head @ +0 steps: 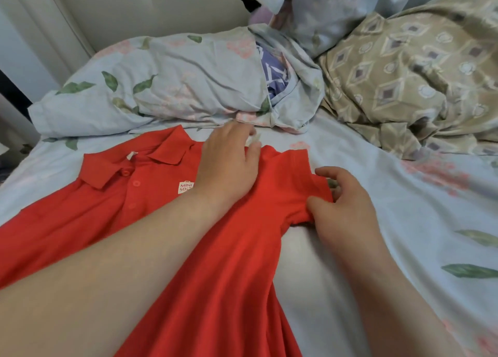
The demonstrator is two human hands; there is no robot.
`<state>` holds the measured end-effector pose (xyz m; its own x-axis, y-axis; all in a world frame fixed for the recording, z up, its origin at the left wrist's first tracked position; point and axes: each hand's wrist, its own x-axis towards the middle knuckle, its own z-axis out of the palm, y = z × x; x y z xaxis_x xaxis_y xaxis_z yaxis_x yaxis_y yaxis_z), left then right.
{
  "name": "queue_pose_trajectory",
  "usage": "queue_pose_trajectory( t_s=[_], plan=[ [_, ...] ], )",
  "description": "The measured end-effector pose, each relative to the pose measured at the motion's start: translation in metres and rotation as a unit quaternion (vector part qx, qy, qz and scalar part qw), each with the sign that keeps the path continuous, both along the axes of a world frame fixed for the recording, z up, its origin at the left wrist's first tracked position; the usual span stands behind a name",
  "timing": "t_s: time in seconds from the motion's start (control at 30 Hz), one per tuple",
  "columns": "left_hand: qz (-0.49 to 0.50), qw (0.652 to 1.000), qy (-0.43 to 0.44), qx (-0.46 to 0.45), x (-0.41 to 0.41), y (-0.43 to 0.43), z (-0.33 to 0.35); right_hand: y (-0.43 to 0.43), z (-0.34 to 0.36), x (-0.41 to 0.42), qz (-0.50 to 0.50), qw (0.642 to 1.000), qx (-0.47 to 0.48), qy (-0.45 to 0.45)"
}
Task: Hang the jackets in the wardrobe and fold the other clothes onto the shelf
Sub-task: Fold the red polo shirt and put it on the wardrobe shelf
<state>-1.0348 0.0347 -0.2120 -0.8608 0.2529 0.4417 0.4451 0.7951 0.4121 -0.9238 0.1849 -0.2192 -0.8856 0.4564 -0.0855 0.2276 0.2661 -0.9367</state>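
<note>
The left hand (229, 165) presses flat on the red shirt (215, 249); the right hand (342, 203) pinches its sleeve (296, 184) between thumb and fingers.

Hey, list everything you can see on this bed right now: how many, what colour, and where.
red polo shirt: one, red, lying front-up on the sheet, collar toward the pillows
bedsheet: one, pale blue floral, covering the bed
floral pillow: one, pale blue, behind the shirt
second pillow: one, pale blue floral, top right by the headboard
purple cloth: one, purple patterned, showing in the floral pillow's open end
quilt: one, beige diamond-patterned, bunched at right
headboard: one, cream, padded, at the back
left hand: flat on the shirt's shoulder
right hand: pinching the shirt's sleeve
</note>
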Motion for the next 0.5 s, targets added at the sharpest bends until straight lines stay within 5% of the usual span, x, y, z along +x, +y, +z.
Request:
queue_pose_trajectory(
  t_s=[0.13,0.2,0.3,0.5],
  plan=[
    [-0.085,0.972,-0.144,-0.163,0.061,-0.005,-0.011,0.009,0.001,0.000,-0.078,0.994,0.069,0.031],
    [-0.086,0.951,-0.170,-0.243,0.071,-0.009,-0.023,0.002,0.001,0.004,-0.028,0.975,0.221,-0.016],
    [-0.094,0.948,-0.183,-0.243,0.067,-0.009,-0.028,-0.009,-0.002,0.007,0.034,0.916,0.400,0.003],
    [-0.082,0.973,-0.164,-0.144,0.045,-0.012,-0.015,0.010,0.007,-0.002,0.022,0.993,0.119,-0.011]
  ],
)
